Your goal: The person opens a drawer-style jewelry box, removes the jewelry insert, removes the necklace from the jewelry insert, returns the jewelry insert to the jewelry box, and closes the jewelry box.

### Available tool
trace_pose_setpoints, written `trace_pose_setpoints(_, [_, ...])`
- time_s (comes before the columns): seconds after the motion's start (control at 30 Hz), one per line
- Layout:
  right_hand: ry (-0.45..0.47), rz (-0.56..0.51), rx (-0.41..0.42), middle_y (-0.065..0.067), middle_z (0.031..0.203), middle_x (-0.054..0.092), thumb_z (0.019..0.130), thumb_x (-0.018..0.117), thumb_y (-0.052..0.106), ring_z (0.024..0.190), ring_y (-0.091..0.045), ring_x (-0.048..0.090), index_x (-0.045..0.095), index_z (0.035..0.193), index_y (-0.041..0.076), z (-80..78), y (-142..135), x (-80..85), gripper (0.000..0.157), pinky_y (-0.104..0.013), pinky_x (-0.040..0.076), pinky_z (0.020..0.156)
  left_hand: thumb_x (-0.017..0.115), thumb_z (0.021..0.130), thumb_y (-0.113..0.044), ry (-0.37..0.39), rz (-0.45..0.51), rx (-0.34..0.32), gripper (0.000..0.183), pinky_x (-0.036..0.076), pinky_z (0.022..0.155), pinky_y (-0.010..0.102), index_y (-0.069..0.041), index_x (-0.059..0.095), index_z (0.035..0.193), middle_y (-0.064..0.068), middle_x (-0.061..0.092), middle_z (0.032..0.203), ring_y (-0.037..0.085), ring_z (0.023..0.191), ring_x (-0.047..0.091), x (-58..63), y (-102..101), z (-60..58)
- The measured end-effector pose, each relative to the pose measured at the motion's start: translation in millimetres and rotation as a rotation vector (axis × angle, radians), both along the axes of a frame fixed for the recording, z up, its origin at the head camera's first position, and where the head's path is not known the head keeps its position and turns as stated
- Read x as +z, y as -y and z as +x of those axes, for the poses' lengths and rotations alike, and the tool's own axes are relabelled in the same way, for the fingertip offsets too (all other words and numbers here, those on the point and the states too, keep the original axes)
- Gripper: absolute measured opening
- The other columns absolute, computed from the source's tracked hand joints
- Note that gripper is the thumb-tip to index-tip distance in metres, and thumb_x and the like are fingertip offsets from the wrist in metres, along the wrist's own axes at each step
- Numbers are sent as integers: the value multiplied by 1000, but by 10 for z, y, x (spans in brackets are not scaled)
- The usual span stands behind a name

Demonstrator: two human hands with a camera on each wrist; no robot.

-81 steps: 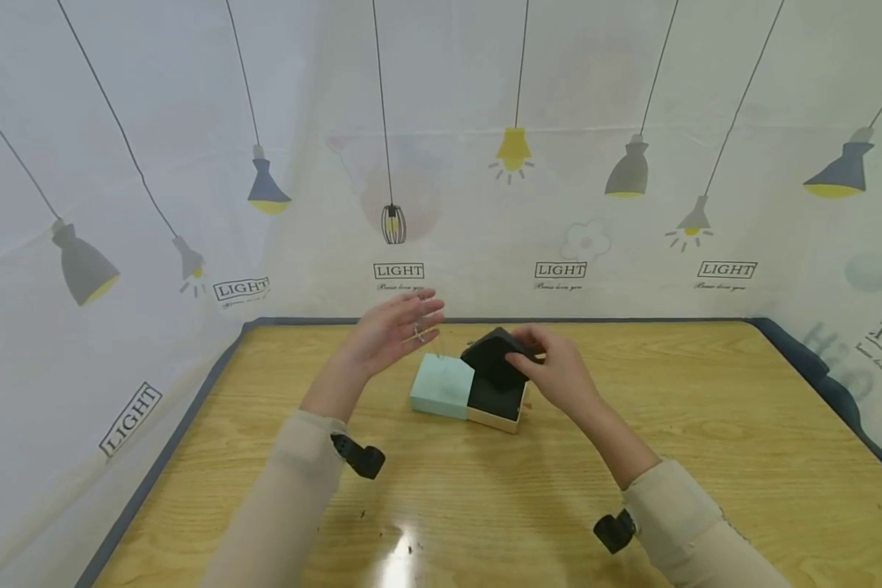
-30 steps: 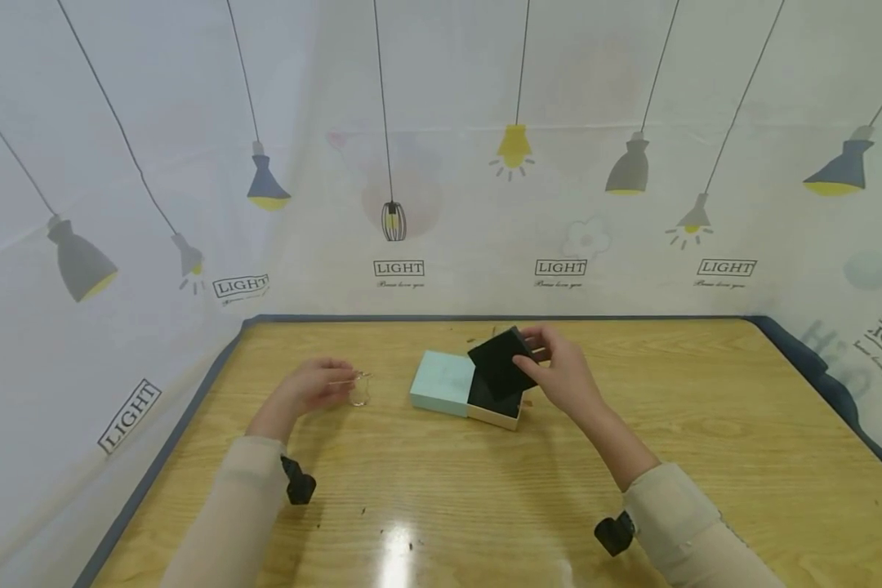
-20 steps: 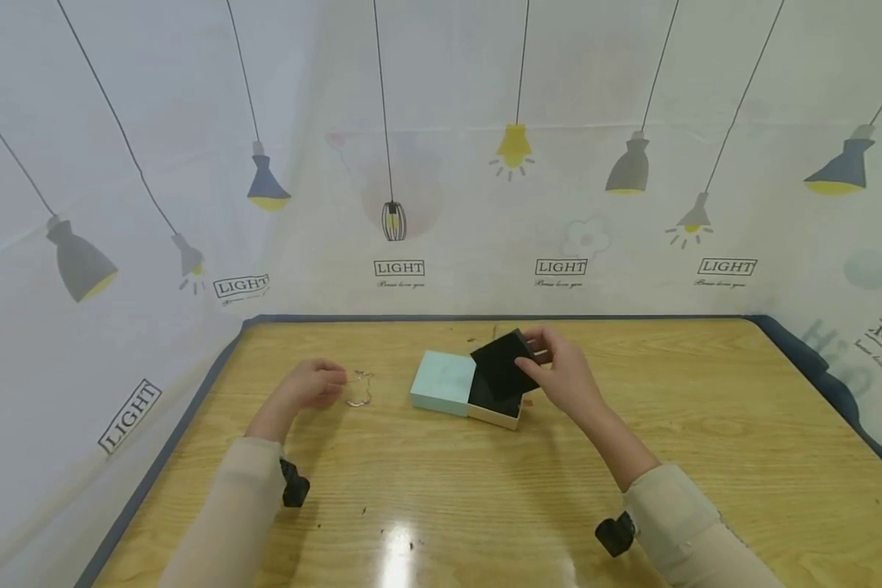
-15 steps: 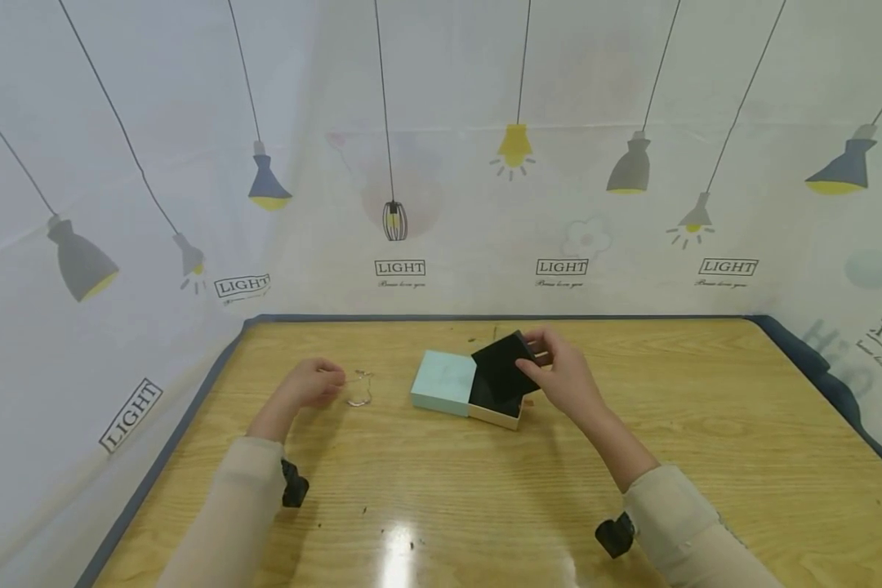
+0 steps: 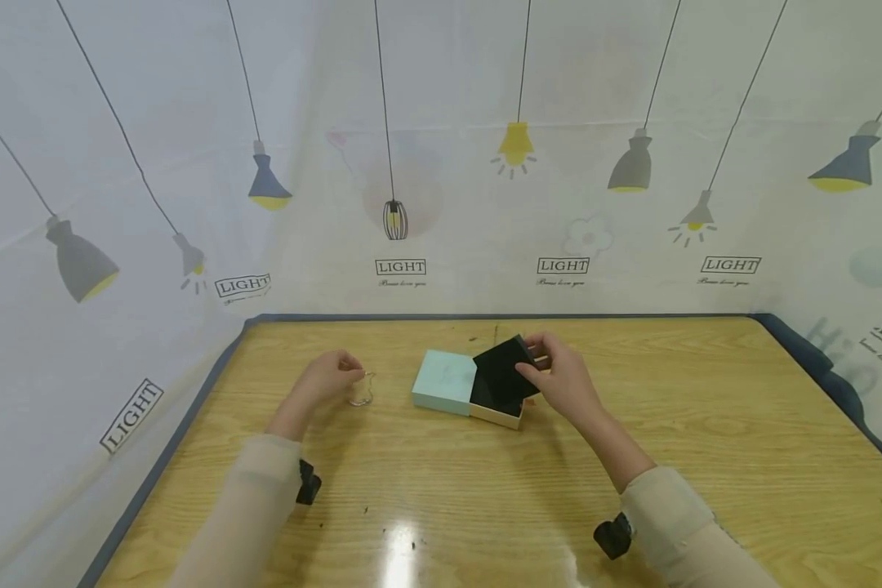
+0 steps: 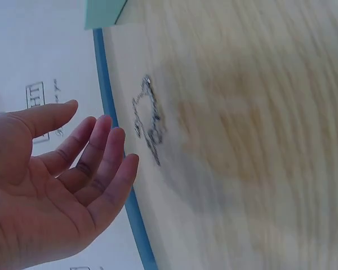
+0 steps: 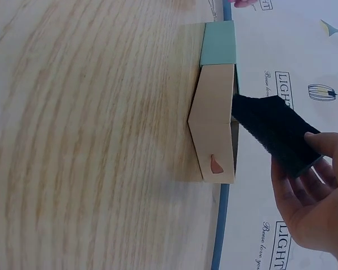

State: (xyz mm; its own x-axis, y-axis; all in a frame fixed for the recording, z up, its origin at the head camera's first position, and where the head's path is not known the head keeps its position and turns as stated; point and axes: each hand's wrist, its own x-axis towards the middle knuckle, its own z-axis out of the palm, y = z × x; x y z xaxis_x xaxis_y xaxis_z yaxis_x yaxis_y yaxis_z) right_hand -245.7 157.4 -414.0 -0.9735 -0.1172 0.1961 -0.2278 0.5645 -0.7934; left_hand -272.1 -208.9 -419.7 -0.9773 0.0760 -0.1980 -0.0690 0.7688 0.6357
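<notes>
A thin silver chain (image 5: pixel 363 400), looking like a bracelet, lies in a loose loop on the wooden table. My left hand (image 5: pixel 329 377) hovers by it, and the left wrist view shows the fingers (image 6: pixel 110 191) loosely bent, apart from the chain (image 6: pixel 153 121). Further right is a flat box with a mint-green sleeve (image 5: pixel 443 382) and a beige drawer (image 5: pixel 496 416) pulled partway out. My right hand (image 5: pixel 564 380) pinches a black foam insert (image 5: pixel 505 367) by its edge, thumb on one face. The insert is tilted over the drawer, its lower end at the opening.
A small reddish ribbon tab (image 7: pixel 216 165) sticks out of the drawer's end. Dark specks are scattered on the table (image 5: pixel 441 498). White cloth (image 5: pixel 470 196) printed with lamps stands behind and at both sides, its blue border along the table edge.
My left hand has come down from beside the box to the left, and the chain that hung from its fingers now lies on the table. The insert in my right hand has turned slightly.
</notes>
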Motion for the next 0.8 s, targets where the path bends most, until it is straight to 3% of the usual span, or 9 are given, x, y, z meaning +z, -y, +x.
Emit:
trace_pose_setpoints(0.57, [22, 8, -17, -22, 116, 68, 95, 67, 12, 101, -35, 70, 55, 128, 2, -21, 9, -78, 37, -41, 63, 77, 64, 98, -22, -86, -7, -119, 30, 55, 97, 45, -5, 62, 122, 13, 66, 125, 31, 119, 61, 230, -685, -12])
trace_pose_setpoints(0.8, [42, 14, -19, -22, 118, 66, 96, 66, 14, 101, -35, 69, 50, 134, 3, -15, 9, -102, 42, -41, 62, 78, 70, 94, -19, -124, -74, -211, 36, 48, 108, 48, -10, 63, 127, 11, 59, 140, 31, 132, 53, 179, -968, 16])
